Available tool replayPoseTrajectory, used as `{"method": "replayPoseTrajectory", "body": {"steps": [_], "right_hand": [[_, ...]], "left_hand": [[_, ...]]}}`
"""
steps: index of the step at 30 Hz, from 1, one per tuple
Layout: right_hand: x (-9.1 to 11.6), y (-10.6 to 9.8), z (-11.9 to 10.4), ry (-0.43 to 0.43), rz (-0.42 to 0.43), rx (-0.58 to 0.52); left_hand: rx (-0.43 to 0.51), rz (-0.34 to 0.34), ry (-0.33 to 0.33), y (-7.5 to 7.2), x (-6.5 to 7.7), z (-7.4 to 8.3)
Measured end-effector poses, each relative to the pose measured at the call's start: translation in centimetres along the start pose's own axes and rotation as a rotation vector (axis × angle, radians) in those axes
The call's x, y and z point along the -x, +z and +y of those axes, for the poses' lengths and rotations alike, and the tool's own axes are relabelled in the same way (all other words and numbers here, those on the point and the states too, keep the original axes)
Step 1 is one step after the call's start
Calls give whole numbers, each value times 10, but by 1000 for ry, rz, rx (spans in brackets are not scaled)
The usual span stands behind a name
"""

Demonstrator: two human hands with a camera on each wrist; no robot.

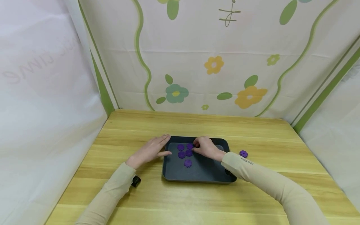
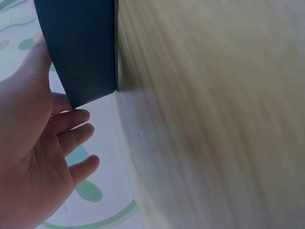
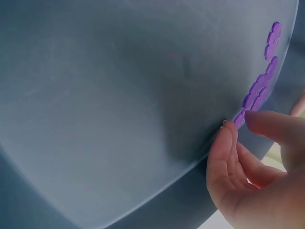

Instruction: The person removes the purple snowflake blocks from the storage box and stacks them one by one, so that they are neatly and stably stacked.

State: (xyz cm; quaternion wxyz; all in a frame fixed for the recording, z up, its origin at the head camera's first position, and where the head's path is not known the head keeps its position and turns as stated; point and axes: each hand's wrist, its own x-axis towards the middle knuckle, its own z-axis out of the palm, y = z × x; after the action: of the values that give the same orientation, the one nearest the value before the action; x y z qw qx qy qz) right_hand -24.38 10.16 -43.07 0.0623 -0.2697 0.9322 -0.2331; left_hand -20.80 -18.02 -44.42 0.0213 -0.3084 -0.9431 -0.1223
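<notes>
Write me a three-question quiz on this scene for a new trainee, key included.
1. Count: how many purple pieces lie on the wooden table outside the dark tray?

2. True or false: the left hand is pinching a purple piece.

3. Multiple choice: where does the right hand have its fingertips?
A) On the wooden table, right of the dark tray
B) Inside the dark tray, at the purple pieces
C) On the near edge of the dark tray

Key:
1. One, to the right of the dark tray.
2. False; it is at the left end of the dark tray.
3. B
</notes>
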Motion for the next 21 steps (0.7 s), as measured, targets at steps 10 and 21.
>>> {"method": "replayPoseTrajectory", "body": {"steps": [10,21], "right_hand": [[-3,6,0,5,20,7],[-5,7,-2,3,24,13]], "left_hand": [[16,-7,0,-1,0,1],[12,-8,-8,0,-1,0]]}}
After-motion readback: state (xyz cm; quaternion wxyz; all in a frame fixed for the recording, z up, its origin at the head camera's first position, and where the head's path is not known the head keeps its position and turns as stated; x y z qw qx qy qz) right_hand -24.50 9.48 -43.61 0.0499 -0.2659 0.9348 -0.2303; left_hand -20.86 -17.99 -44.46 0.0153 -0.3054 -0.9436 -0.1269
